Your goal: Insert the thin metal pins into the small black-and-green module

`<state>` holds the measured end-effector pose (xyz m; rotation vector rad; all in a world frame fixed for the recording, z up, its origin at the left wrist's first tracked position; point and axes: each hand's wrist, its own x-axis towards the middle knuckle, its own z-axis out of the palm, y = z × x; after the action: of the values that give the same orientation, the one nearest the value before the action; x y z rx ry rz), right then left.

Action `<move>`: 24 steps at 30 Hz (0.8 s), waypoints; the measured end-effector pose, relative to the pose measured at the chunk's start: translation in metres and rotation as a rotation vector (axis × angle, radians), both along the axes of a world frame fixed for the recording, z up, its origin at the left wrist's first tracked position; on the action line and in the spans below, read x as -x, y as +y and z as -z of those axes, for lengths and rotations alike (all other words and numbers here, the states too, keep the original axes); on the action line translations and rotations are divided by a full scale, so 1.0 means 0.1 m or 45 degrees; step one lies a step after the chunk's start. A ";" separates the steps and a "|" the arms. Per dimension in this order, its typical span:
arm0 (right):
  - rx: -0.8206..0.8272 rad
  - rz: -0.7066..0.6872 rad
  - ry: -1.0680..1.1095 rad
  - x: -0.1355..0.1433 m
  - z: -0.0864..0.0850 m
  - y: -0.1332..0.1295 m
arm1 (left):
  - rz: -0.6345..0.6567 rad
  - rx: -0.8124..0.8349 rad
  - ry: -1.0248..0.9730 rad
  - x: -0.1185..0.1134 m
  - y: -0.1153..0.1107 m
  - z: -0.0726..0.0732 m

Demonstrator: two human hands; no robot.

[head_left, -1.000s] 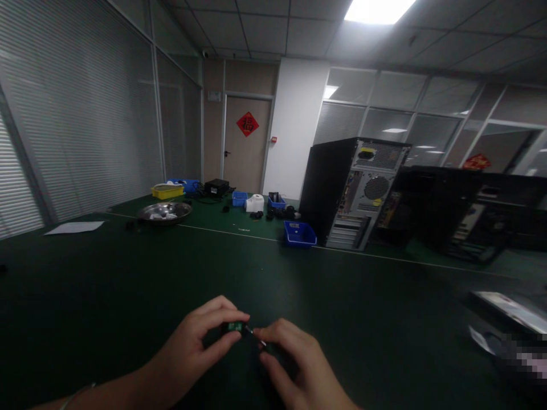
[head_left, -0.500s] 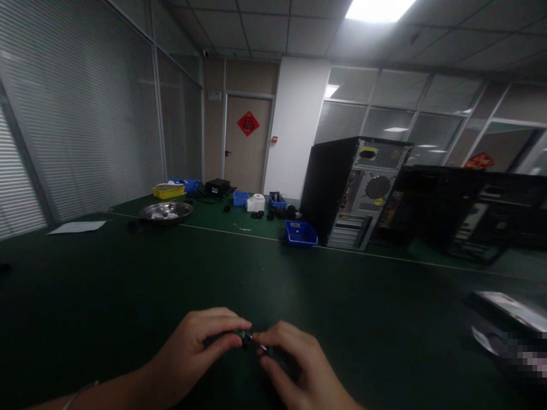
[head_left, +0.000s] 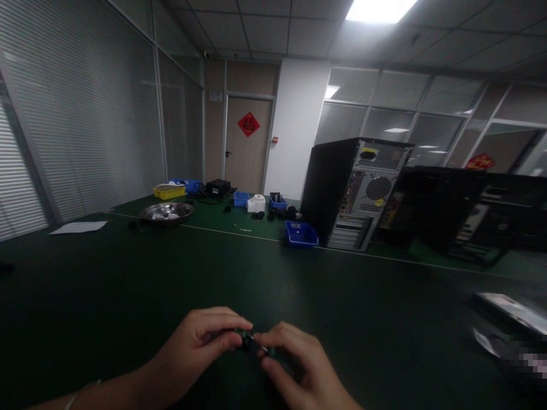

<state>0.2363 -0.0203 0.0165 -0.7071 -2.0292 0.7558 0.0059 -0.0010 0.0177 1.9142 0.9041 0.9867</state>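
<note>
Low in the middle of the head view, my left hand [head_left: 200, 339] pinches a small green circuit board [head_left: 245, 336] between thumb and fingertips. Most of that board is hidden by the fingers; a dark part shows at its right end. My right hand [head_left: 301, 356] is closed on a small shiny metal piece [head_left: 264, 349], with thumb and index finger on either side of it. The metal piece meets or nearly meets the board's right end; I cannot tell which. Both hands are just above the dark green table [head_left: 171, 279].
Beyond the hands stand a blue bin [head_left: 301, 236] and a black computer tower [head_left: 331, 182]. A metal bowl [head_left: 183, 214] with white bits and a paper sheet [head_left: 79, 228] lie far left. A blurred pale object [head_left: 515, 313] is at the right.
Almost nothing differs. The hands keep their grip and place, with only a slight shift of the fingers and the view.
</note>
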 end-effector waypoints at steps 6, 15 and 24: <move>0.002 0.011 -0.026 -0.01 0.01 0.00 | -0.017 -0.001 0.034 -0.01 -0.01 -0.01; 0.002 -0.023 -0.095 -0.03 0.04 0.07 | 0.071 0.070 0.012 0.00 0.01 0.01; 0.055 0.139 -0.140 -0.02 0.00 -0.01 | -0.051 0.148 0.145 0.00 0.02 -0.02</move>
<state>0.2383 -0.0209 0.0168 -0.8940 -2.0596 0.7128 0.0062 0.0008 0.0202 1.8746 1.0461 0.8362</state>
